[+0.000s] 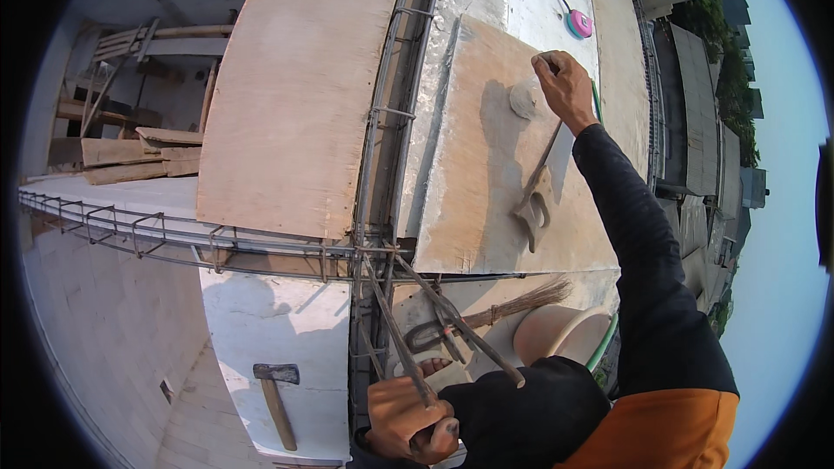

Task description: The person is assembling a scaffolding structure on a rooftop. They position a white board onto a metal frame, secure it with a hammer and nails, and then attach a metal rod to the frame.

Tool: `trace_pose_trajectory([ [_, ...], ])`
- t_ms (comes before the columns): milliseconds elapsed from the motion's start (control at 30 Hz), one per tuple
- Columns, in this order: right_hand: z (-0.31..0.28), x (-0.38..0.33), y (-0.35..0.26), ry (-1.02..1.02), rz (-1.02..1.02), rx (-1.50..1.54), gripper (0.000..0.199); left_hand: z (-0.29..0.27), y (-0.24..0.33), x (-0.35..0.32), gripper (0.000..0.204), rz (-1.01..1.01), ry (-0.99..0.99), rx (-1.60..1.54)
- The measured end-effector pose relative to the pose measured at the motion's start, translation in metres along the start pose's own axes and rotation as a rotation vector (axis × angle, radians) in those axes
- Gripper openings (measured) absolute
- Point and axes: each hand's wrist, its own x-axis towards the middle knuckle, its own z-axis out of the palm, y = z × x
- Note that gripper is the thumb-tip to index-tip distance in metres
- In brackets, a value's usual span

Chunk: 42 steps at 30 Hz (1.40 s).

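My left hand (408,424) is closed around the upper end of an upright steel rebar (395,330) at the bottom centre. Beside it, a second rebar (469,330) rises from the same beam junction. Up and to the right, my right hand (565,87) is held in a fist over a plywood sheet (469,182); whatever its fingers hold, if anything, is hidden. Close to that fist is a round grey object (522,101) I cannot identify. Below the hand a handsaw (534,208) lies on the plywood, its blade partly behind my sleeve.
A pink tape measure (579,24) lies beyond the right hand. Rebar cages (395,113) run between the panels. A hatchet (276,399) rests at lower left; a twig broom (530,302) and a bucket (565,330) stand near my body. Rooftops (695,113) drop away right, a deep opening left.
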Motion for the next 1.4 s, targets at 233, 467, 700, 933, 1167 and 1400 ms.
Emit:
trace_pose_trajectory([
  [233,0.102,0.132,-0.025,-0.069,0.227,-0.071,0.042,-0.003,0.004,0.008,0.026,0.020,0.019,-0.029],
  [467,0.137,0.154,-0.044,-0.052,0.259,-0.141,0.044,0.007,0.018,0.020,0.027,0.065,0.166,0.022],
  [700,0.147,0.168,-0.042,0.060,-0.017,-0.120,0.039,0.002,0.019,0.024,0.026,0.016,0.112,-0.005],
  [933,0.153,0.168,-0.079,0.052,-0.156,-0.279,0.026,0.005,0.018,0.022,0.025,0.088,0.182,0.013],
  [1167,0.143,0.182,-0.072,-0.054,-0.131,-0.325,0.031,0.000,0.018,0.023,0.019,0.074,0.147,-0.006],
  [1400,0.154,0.194,-0.067,-0.091,-0.228,-0.422,0.034,0.000,0.017,0.026,0.014,0.097,0.182,-0.021],
])
